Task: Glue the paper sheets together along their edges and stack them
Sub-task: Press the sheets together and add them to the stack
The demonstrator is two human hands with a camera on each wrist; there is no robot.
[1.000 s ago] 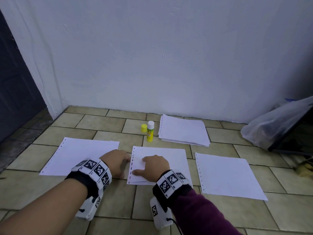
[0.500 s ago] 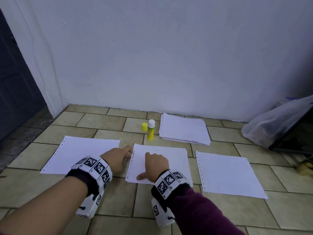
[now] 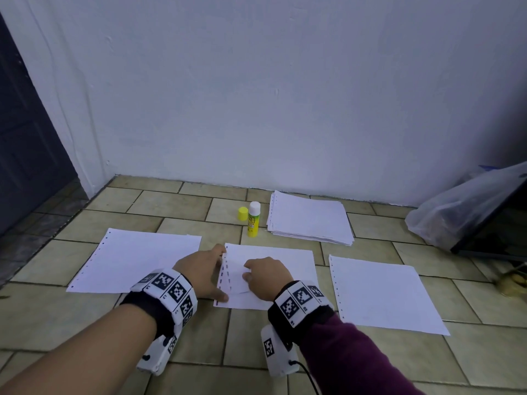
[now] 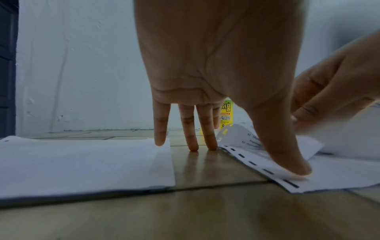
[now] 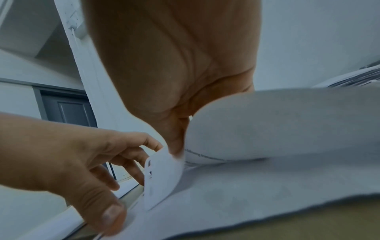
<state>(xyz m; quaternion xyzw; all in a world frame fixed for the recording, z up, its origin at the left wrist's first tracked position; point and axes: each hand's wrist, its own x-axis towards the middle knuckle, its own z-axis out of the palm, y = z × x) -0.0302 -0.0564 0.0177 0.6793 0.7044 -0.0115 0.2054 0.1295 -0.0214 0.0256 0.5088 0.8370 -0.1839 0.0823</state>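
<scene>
Since the earlier frame the right hand has pinched and peeled up the punched left edge of the top white paper sheet centre-floor, left hand flat-fingered, thumb pinning the lower sheet; lift slowly, keep holes aligned.

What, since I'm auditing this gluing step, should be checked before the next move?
1. Top sheet edge lifted by right hand: ok.
2. Lower sheet pressed down by left hand: ok.
3. Glue stick uncapped and upright, cap beside it: ok.
4. A hand free to take the glue stick: not ok, both are busy.
5. Glue already on the exposed edge: cannot tell.
</scene>
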